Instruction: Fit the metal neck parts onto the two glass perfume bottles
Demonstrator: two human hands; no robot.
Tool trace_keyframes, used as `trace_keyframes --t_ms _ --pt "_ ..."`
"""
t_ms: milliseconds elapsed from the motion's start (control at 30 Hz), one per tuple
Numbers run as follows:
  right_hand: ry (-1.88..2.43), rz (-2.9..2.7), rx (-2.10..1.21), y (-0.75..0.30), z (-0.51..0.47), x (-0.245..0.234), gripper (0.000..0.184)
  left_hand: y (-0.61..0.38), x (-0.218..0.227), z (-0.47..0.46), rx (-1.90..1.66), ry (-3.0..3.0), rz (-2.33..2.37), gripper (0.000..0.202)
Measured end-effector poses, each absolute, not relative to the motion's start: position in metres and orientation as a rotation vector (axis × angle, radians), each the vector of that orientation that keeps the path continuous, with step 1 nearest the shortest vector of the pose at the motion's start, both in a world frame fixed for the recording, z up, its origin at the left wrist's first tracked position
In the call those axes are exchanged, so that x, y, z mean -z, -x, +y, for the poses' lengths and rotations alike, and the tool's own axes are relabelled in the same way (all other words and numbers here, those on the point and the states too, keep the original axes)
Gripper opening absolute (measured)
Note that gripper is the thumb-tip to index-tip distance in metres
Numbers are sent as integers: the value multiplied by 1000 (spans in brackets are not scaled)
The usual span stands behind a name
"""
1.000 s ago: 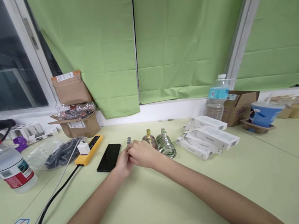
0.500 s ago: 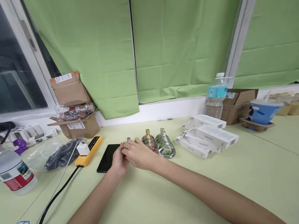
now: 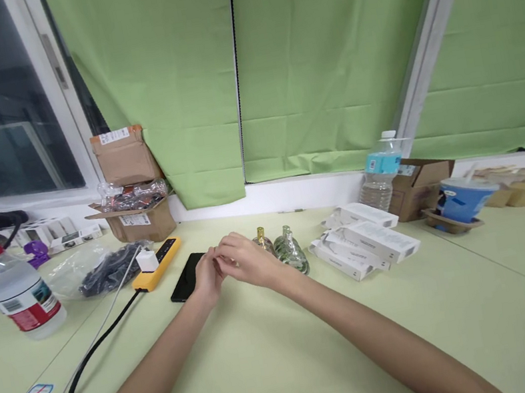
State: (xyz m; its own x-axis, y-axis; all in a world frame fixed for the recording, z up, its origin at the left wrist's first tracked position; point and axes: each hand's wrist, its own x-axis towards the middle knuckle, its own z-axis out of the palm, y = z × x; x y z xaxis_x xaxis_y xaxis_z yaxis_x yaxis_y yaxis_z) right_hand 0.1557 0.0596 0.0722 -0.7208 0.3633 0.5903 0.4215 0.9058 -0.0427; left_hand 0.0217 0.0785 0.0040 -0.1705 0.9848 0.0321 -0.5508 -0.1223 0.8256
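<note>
Hands (image 3: pixel 207 279) (image 3: pixel 244 257) are bunched together mid-frame, can't honestly tell if they're holding anything; I'd go gently, avoid bumping those shiny bottles (image 3: pixel 292 255) right of centre.

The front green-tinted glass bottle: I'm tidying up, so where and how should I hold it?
Probably by its narrow neck, coming from above. The glass bottle looks upright and narrows towards the top; white boxes sit close on its right, and the right forearm crosses in front.
</note>
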Motion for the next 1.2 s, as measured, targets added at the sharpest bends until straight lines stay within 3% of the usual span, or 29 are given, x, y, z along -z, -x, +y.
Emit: trace_keyframes --t_ms 367,600,733,967,1200 --pt "740 -2156 -137 -198 82 -110 23 -39 15 85 -1499 -1189 1002 31" --pt "907 -2026 -459 -231 115 -109 25 -41 18 86 -1457 -1277 989 29" --pt "928 -2028 -459 -237 124 -104 22 -40 19 87 -1450 -1271 994 29" --pt "989 -2094 -126 -235 121 -103 29 -40 21 89 -1456 -1300 1014 29" --pt "1121 -2210 -279 -236 131 -90 17 -39 23 89 -1447 -1305 1011 31"
